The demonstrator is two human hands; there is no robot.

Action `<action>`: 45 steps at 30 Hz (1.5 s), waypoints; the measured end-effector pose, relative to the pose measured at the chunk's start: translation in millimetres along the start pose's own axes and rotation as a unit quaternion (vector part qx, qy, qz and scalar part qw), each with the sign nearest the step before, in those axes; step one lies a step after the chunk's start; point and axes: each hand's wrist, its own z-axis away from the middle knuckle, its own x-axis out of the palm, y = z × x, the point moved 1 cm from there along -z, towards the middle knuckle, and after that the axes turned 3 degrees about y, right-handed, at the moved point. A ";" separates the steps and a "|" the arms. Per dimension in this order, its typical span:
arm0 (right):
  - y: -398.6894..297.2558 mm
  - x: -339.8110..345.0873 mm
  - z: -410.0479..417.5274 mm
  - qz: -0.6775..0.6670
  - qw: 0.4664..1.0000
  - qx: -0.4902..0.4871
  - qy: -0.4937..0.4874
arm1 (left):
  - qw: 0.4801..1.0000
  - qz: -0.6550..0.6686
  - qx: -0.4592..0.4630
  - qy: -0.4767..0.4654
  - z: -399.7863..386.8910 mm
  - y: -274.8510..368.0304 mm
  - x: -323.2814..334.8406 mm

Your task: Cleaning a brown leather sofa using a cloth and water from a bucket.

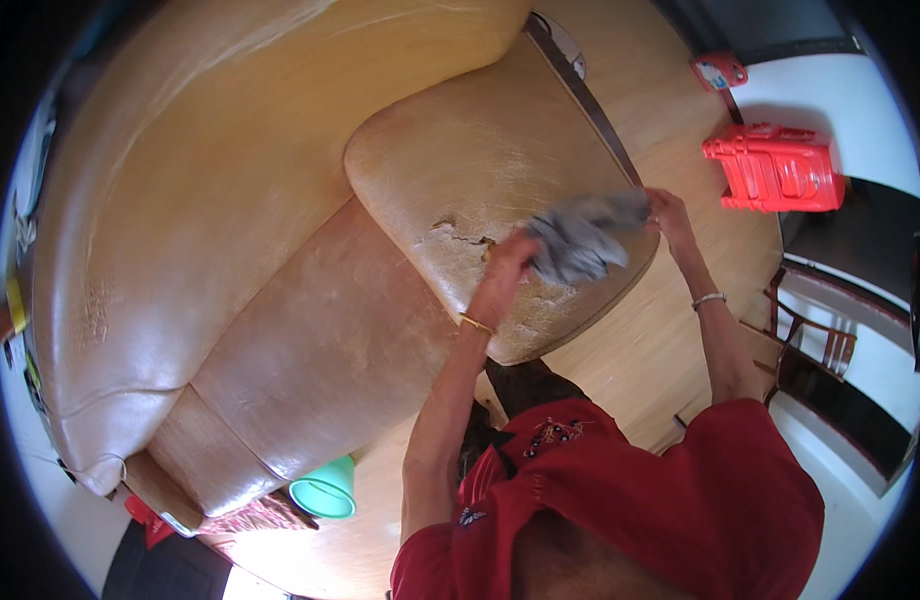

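A grey cloth (580, 236), crumpled and partly blurred, hangs between my two hands over the worn armrest (460, 157) of a tan leather sofa. My left hand (514, 255) grips the cloth's near-left end, close to a torn, cracked patch (471, 238) in the leather. At the armrest's outer edge, my right hand (664, 210) pinches the other end. A gold-coloured bangle circles my left wrist and a silvery one my right. Whether the cloth touches the leather cannot be told.
The sofa's seat (332, 337) and tall backrest (205, 150) fill the left. A green bucket (326, 487) stands on the floor by the sofa front. Red plastic stools (782, 169), apparently stacked, are at the right wall, with a wooden chair (820, 334) beyond.
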 end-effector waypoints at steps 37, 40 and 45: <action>-57.2 76.9 -188.3 0.261 0.813 -0.496 0.159 | 0.920 0.058 -0.162 0.351 3.0 -81.9 -83.3; -0.8 54.6 -160.7 0.250 0.899 -0.318 0.168 | 0.920 0.056 -0.146 0.360 7.4 -84.6 -91.5; 92.3 33.1 -85.6 0.282 0.897 -0.231 0.249 | 0.922 0.060 -0.154 0.351 9.8 -87.2 -94.5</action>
